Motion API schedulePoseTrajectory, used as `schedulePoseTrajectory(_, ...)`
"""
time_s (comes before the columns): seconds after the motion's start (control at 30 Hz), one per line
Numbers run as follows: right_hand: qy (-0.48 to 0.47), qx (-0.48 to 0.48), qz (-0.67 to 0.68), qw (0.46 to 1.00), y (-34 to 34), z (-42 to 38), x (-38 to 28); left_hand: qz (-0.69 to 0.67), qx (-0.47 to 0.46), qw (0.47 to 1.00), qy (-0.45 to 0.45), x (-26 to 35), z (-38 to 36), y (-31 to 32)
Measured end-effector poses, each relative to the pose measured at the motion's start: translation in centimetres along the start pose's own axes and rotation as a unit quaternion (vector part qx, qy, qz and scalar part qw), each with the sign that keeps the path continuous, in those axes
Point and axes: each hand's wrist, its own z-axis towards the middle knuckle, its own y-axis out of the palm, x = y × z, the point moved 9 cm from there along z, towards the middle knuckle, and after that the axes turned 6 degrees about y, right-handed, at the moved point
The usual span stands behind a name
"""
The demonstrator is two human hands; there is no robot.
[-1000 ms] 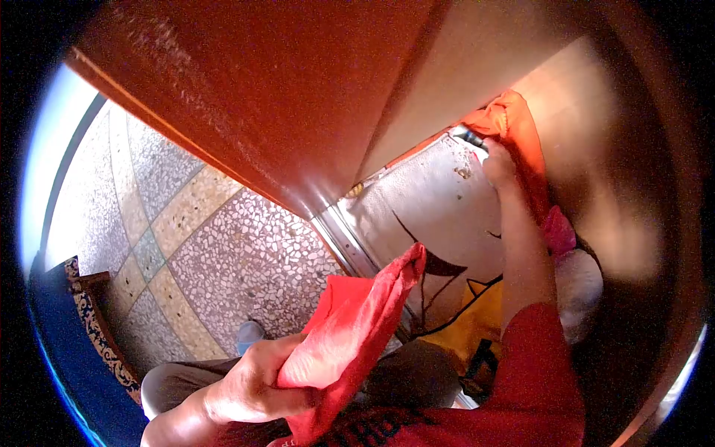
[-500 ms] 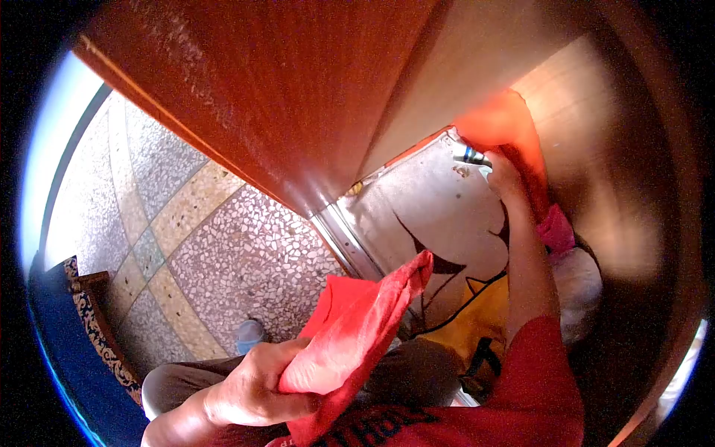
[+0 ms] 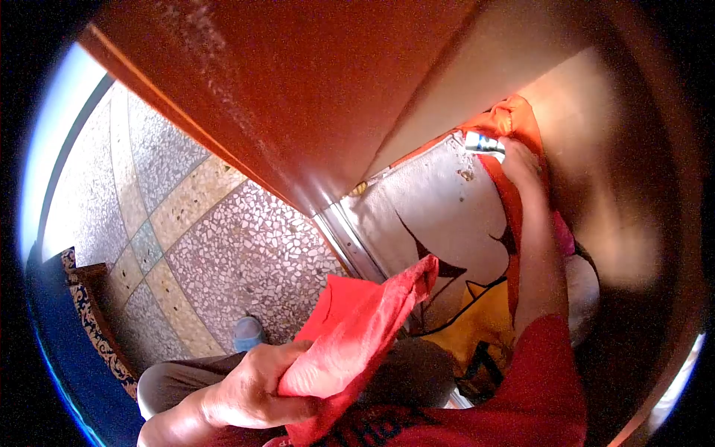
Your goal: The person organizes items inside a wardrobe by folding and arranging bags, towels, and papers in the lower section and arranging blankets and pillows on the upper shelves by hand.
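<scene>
My left hand [image 3: 261, 384] grips a folded red cloth [image 3: 350, 339], thumb on one side and fingers wrapped round the other. At the back right, my right hand [image 3: 520, 158] closes on a small shiny silver piece with dark blue bands [image 3: 484, 144]; I cannot tell its kind. Orange cloth [image 3: 514, 119] bunches behind and beside that hand. Beneath it spreads a white printed sheet [image 3: 439, 208] with dark curved lines and worn spots. The sheet's yellow printed part [image 3: 477, 316] shows closer to me.
A reddish-brown wooden panel [image 3: 298, 89] slants over the upper middle. A metal track [image 3: 346, 242] edges the sheet on the left. Beyond lies speckled tile floor [image 3: 238, 238], with a blue-grey rounded thing [image 3: 248, 333] by my knee. Pink cloth [image 3: 564, 235] sits past my right arm.
My right hand has shifted a little to the right with the silver piece. More orange cloth shows along the sheet's far edge. The left hand and red cloth stay nearly still.
</scene>
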Motion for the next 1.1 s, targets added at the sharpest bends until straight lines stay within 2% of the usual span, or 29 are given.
schedulePoseTrajectory(0.07,-0.032,0.051,0.028,0.998,1.1,0.3,-1.6,0.024,-0.002,1.000,-0.012,-0.1,0.1,-0.2)
schedulePoseTrajectory(0.13,0.105,-0.026,0.153,0.982,2.5,-0.5,-1.0,0.049,-0.003,0.998,-0.027,-0.3,0.0,-0.2)
schedulePoseTrajectory(0.17,0.036,-0.057,0.165,0.984,6.4,2.5,0.8,0.019,-0.002,1.000,-0.010,-0.1,0.0,0.0)
schedulePoseTrajectory(0.2,0.035,-0.057,0.164,0.984,4.7,1.2,0.1,-0.013,-0.003,1.000,0.008,0.2,0.0,0.1)
schedulePoseTrajectory(0.27,-0.029,-0.079,-0.032,0.996,0.0,-3.3,-2.7,0.003,-0.010,1.000,0.009,0.1,-0.1,0.1)
schedulePoseTrajectory(0.33,-0.001,-0.056,-0.023,0.998,-0.3,-2.9,-1.6,0.019,-0.017,1.000,0.007,-0.1,-0.1,0.2)
schedulePoseTrajectory(0.4,-0.043,0.036,0.014,0.998,1.0,-0.6,-1.0,0.056,-0.018,0.998,0.027,0.2,0.2,0.2)
schedulePoseTrajectory(0.43,-0.047,0.044,0.022,0.998,3.7,1.5,-0.1,0.057,-0.019,0.998,0.027,0.0,0.3,0.2)
schedulePoseTrajectory(0.47,-0.075,0.101,0.028,0.992,5.2,1.6,-0.1,0.045,-0.023,0.999,0.017,-0.5,0.3,0.3)
schedulePoseTrajectory(0.53,-0.050,0.026,0.229,0.972,7.2,2.0,0.4,0.033,-0.026,0.999,0.007,-0.7,0.0,0.3)
schedulePoseTrajectory(0.57,-0.050,0.026,0.229,0.972,7.2,1.9,1.1,0.027,-0.025,0.999,-0.006,-0.6,-0.1,0.5)
schedulePoseTrajectory(0.63,-0.075,0.023,0.099,0.992,4.1,-1.3,0.6,0.020,-0.028,0.999,-0.019,-0.5,-0.2,0.6)
schedulePoseTrajectory(0.73,-0.053,0.052,0.159,0.984,2.4,-1.6,1.7,0.052,-0.046,0.997,-0.018,-0.3,-0.2,0.9)
schedulePoseTrajectory(0.8,-0.078,0.073,0.172,0.979,7.5,1.3,3.4,0.054,-0.036,0.998,0.018,0.4,0.1,0.9)
schedulePoseTrajectory(0.87,-0.189,0.162,0.111,0.962,6.5,-2.2,0.2,0.051,-0.041,0.997,0.029,0.1,0.1,1.0)
schedulePoseTrajectory(0.9,-0.136,0.144,0.153,0.968,7.5,-1.3,0.6,0.045,-0.046,0.997,0.037,0.1,-0.1,1.0)
schedulePoseTrajectory(0.93,-0.135,0.143,0.153,0.968,7.6,-1.2,1.2,0.045,-0.046,0.997,0.036,0.1,-0.2,0.9)
schedulePoseTrajectory(1.0,-0.144,0.009,0.103,0.984,7.8,-1.9,1.5,0.077,-0.054,0.996,0.007,-0.1,-0.4,0.9)
schedulePoseTrajectory(1.03,-0.143,0.009,0.102,0.984,6.8,-2.1,1.1,0.076,-0.056,0.996,0.007,-0.2,-0.4,0.9)
schedulePoseTrajectory(1.1,-0.062,0.061,0.132,0.987,4.7,-1.6,1.8,0.068,-0.041,0.997,0.003,-0.4,-0.5,0.7)
